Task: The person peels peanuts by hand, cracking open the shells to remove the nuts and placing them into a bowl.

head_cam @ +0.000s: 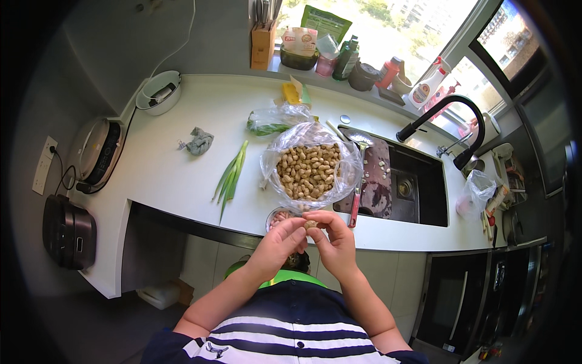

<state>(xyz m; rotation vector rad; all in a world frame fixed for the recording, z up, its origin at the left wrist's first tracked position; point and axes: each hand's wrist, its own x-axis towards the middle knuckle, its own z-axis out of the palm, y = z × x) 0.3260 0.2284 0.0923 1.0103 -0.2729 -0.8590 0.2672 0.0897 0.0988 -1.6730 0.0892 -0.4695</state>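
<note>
Between the fingertips of my left hand (283,242) and my right hand (334,241) is one peanut in its shell (310,224); both hands pinch it. Just beyond them, a clear plastic bag (268,159) lies rolled wide at its mouth, full of unshelled peanuts (309,170). A small bowl (268,221) at the counter's front edge holds shelled pink peanut kernels (281,216). My left hand partly covers this bowl. Below my hands, a dark container with shell-like bits (295,263) shows only in part, over something bright green.
Spring onion leaves (232,175) and a crumpled grey bag (200,141) lie to the left on the white counter (182,182). Right of the peanuts, a wet cutting board (377,182) spans part of the black sink (420,182), with a red-handled skimmer (354,209) beside it. A black faucet (475,118) arches over.
</note>
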